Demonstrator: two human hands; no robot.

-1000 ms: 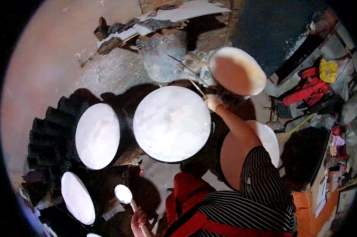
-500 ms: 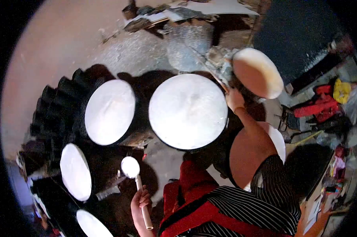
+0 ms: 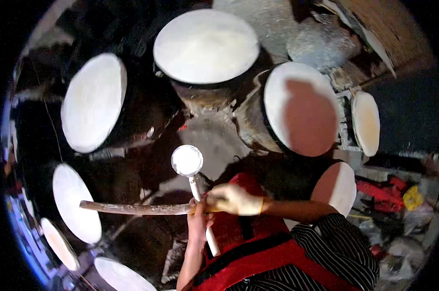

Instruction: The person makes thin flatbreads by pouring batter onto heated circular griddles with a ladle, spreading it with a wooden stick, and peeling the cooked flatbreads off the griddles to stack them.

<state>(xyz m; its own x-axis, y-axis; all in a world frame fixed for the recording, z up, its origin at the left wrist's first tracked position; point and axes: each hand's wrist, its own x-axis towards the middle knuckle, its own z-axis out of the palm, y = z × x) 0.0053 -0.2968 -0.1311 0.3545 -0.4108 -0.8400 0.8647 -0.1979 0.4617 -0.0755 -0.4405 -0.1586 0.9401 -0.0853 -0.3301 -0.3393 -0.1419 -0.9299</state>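
My left hand [image 3: 198, 220] is closed round the handle of a white ladle [image 3: 187, 161], whose round bowl points away from me. The same hand touches the end of a long brown wooden stick [image 3: 137, 208] that lies across to the left. My right hand [image 3: 236, 199], in a pale glove, is closed at the right end of that stick, next to my left hand. Its fingers are partly blurred. Beyond the hands stands a large pot with a round white top [image 3: 207, 46].
More round white tops surround me: one at the left [image 3: 94, 103], one at the right [image 3: 302, 109], a shaded one [image 3: 335, 188] and a lower left one [image 3: 76, 203]. Red cloth [image 3: 382, 194] and plastic bags lie at the far right.
My right hand has come back from the far right to beside my left hand, with the stick now lying across leftward. The view has turned, and the white tops sit elsewhere in it.
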